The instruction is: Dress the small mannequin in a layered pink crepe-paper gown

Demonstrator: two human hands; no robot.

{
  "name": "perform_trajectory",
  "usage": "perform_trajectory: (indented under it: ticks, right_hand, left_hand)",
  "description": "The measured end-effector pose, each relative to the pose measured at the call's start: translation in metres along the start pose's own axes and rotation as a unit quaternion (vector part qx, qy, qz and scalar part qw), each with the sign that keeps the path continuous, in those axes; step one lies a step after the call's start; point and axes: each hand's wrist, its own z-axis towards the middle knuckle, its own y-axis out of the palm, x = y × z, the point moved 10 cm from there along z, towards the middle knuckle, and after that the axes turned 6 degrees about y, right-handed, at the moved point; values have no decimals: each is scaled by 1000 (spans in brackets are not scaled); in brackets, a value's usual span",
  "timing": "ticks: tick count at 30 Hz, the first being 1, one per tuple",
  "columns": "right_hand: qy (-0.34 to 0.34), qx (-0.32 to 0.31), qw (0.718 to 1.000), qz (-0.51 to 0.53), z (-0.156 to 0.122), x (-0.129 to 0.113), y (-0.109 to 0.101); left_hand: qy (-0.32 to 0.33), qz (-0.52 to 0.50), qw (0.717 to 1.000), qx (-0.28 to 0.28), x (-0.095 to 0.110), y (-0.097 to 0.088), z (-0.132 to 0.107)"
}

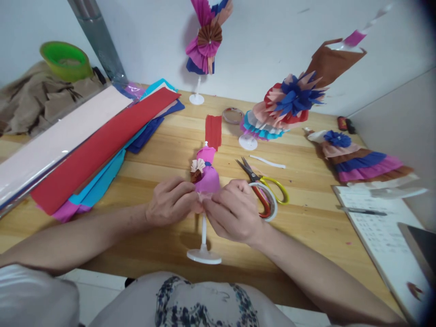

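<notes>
paper-clad dress form [208, 181] pinched from both sides

head view: the dress form is at the near middle of the wooden table [146, 172], between the hands. left hand [175, 200] and right hand [234, 211] both have fingertips drawn together on the lower edge of its magenta paper; what else sits in the pinch, i cannot tell. it should handle as light and a bit top-heavy, the paper soft and easily creased; the stiff white pole [204, 229] looks the safest hold, well below the pale rosette [198, 165]. its long axis appears upright, neck knob [206, 143] on top, round base [204, 257] underneath.
</notes>
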Motion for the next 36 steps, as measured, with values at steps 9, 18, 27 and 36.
perform_trajectory:
  ticks: [9, 18, 27, 36]
  right_hand:
    - [-22, 21, 994, 107, -4, -2, -16]
    - [258, -446, 826, 230, -36, -7, 51]
    - [343, -368, 843, 191, -39, 19, 75]
    - [440, -306, 795, 284, -47, 25, 88]
  left_hand:
    - [-13, -18, 1000, 3, -3, -3, -1]
    - [-71, -28, 996, 43, -16, -6, -2]
    - [-47, 1, 998, 40, -11, -8, 3]
    - [60, -8, 997, 41, 14, -18, 17]
